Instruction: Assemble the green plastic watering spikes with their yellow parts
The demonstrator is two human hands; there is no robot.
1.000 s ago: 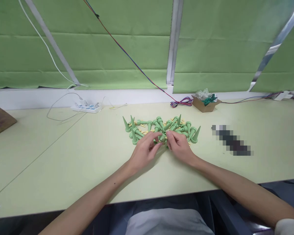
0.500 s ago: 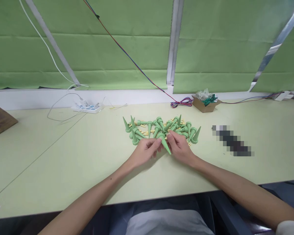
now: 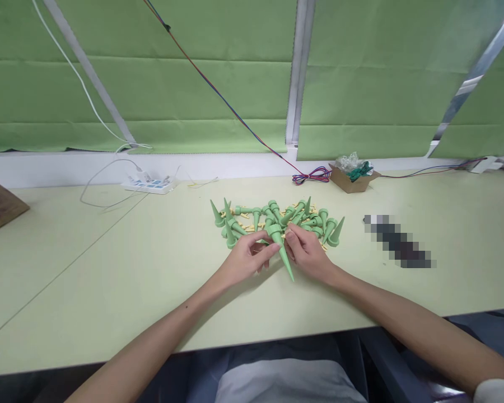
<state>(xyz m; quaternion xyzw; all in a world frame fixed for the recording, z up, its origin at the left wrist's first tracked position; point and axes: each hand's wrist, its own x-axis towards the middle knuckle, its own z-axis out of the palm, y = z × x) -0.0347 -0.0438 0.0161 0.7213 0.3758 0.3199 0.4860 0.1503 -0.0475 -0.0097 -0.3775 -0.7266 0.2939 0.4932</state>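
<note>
My left hand (image 3: 252, 254) grasps a green spike (image 3: 284, 258) between thumb and fingers, its wide cap on the far side and its point slanting toward me and a little right. My right hand (image 3: 311, 254) is just beside it, thumb and fingertips pinching a small yellow piece (image 3: 284, 235) near the cap; most of that piece is hidden from me. Both hands are over the middle of the pale table (image 3: 109, 280), at the near side of a pile of green spikes (image 3: 273, 208) mixed with yellow bits (image 3: 248, 228). Some spikes stand point up, others lie tilted. On the far side I see a white power strip (image 3: 151, 186) to the left, and a coiled cable (image 3: 311, 176) next to an open cardboard box (image 3: 353, 182) to the right.
</note>
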